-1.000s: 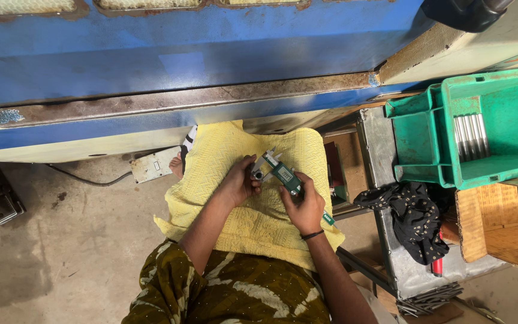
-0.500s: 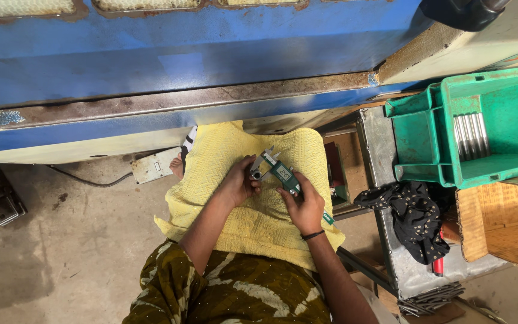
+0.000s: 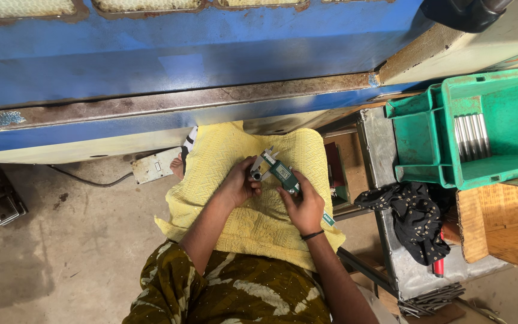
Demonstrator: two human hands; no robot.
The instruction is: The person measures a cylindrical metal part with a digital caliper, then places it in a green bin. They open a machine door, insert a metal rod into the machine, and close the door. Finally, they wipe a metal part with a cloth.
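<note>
Head view: left hand (image 3: 239,187) fingers pinched on small metal part (image 3: 257,174), right hand (image 3: 304,207) fingers curled around green caliper (image 3: 283,173).

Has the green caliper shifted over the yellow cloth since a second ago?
No. The green caliper sits at the same spot against the yellow cloth, below the blue machine edge, held by both hands.

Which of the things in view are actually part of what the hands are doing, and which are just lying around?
In use:
left hand
right hand
green digital caliper
small metal part at its jaws
yellow towel on the lap

Lying about:
green crate with metal rods
black cloth
red-handled tool
blue machine
</note>
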